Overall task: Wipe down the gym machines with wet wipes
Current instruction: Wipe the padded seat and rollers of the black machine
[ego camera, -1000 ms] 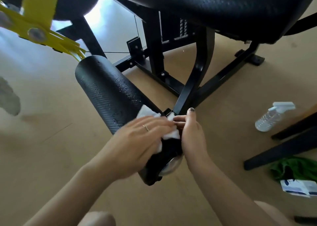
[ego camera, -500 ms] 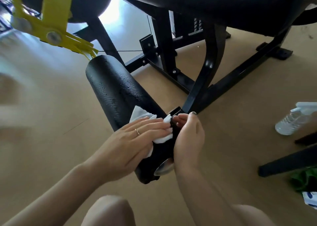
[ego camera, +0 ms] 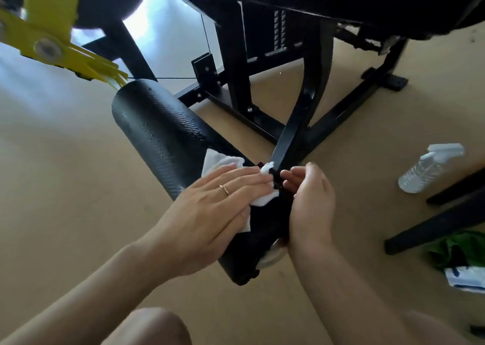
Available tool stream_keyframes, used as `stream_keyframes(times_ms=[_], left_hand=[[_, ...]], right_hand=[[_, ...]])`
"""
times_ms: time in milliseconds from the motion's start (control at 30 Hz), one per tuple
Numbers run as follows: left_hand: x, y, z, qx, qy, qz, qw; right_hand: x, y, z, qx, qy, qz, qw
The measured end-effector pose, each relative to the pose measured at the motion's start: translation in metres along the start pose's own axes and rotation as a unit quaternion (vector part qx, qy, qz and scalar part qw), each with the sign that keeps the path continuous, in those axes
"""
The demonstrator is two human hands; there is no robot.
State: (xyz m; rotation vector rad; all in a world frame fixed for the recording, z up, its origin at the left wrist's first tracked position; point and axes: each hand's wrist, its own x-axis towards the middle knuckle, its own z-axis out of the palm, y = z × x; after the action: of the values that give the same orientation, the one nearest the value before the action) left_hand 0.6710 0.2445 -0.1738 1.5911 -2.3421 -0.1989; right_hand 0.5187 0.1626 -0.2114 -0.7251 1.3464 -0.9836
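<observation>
Head view, looking down at a black gym machine (ego camera: 312, 103) from under its seat pad. The left hand (ego camera: 210, 208) lies flat, fingers straight and together, pressing a white wet wipe (ego camera: 217, 161) onto the near part of the black textured roller pad (ego camera: 157, 129); a thin ring sits on one finger. The wipe's edges show above the fingertips and below the palm. The right hand (ego camera: 307, 203) is just beside it, fingers curled around the black bracket where the roller meets the slanting frame bar (ego camera: 291, 135), thumb uppermost. The two hands nearly touch at the fingertips, with the bracket between them. A shiny metal end cap (ego camera: 273, 255) shows at the roller's near end, partly hidden by the right wrist. A yellow lever part (ego camera: 60, 45) hangs at upper left, its tip close to the roller's far end. On the tan floor (ego camera: 65, 161) to the right lies a clear spray bottle (ego camera: 425, 171) on its side, near black frame legs (ego camera: 446, 221); whether it holds liquid cannot be told. Further right, a green cloth (ego camera: 456, 247) sits against a white-and-blue wipe packet (ego camera: 464, 279). Both bare knees show at the bottom edge.
</observation>
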Motion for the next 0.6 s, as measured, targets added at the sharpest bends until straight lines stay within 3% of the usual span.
stream_keyframes(times_ms=[100,333,433,600], left_hand=[[0.001,-0.028,-0.007,0.018,-0.019,0.043,0.999],[-0.006,-0.143,-0.032,0.031,0.082,-0.047,0.995],[-0.01,-0.114,-0.022,0.028,0.074,-0.042,0.996],[-0.018,-0.05,0.004,0.046,0.007,0.115,0.992]], right_hand=[[-0.002,0.003,0.003,0.025,0.047,-0.004,0.999],[-0.01,0.004,0.008,0.029,0.128,-0.006,0.991],[-0.014,0.002,0.011,0.012,0.168,0.009,0.986],[-0.023,-0.01,0.017,-0.014,0.214,0.051,0.975]])
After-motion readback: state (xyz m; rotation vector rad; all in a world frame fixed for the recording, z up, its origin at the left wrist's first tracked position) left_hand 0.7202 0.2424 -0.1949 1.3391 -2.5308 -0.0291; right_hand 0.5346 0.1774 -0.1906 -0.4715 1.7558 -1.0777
